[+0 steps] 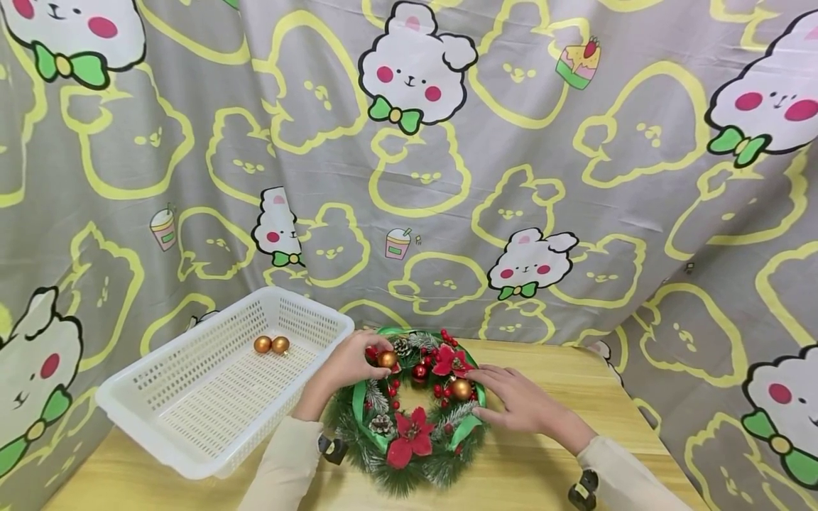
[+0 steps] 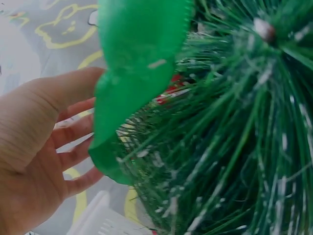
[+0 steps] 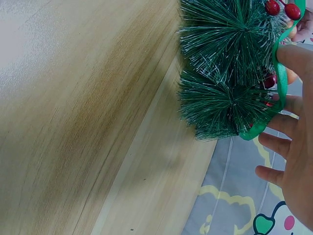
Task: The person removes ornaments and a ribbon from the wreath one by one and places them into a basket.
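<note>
I see my left hand (image 1: 348, 363) pinching a shiny gold ball (image 1: 387, 359) on the bristly round wreath (image 1: 415, 411); my right hand (image 1: 520, 403) rests flat, fingers apart, on its right edge.

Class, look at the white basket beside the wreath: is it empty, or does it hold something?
Not empty. The white basket holds two gold baubles at its far end; the rest of its slotted floor shows bare.
</note>
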`<action>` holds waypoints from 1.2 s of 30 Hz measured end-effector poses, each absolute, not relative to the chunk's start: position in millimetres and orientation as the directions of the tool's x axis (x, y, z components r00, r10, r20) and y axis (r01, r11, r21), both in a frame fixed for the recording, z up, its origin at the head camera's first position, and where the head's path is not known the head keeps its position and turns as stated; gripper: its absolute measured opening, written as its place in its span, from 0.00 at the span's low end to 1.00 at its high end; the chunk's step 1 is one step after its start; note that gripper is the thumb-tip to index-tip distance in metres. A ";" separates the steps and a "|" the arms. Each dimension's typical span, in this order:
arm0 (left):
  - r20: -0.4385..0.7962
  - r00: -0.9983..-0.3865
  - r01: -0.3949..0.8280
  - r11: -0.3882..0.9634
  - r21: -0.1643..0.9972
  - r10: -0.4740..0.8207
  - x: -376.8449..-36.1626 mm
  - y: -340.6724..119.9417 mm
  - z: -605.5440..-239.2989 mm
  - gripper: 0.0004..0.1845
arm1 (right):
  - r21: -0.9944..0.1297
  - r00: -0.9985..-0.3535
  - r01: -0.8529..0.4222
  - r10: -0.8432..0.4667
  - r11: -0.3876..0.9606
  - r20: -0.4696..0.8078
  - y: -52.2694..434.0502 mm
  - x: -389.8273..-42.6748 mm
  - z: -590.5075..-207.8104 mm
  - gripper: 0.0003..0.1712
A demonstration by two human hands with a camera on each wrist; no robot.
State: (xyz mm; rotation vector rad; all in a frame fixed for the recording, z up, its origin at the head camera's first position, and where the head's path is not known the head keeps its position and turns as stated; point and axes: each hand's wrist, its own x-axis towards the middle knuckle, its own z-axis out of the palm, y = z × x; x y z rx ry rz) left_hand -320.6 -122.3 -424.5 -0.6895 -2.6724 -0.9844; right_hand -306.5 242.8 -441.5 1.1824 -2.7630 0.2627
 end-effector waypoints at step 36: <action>0.404 -0.803 0.594 0.640 0.487 0.437 -309.4 -89.9 -411.1 0.17 | -0.109 -0.683 -0.729 -0.706 0.676 0.186 242.7 -306.3 -441.5 0.39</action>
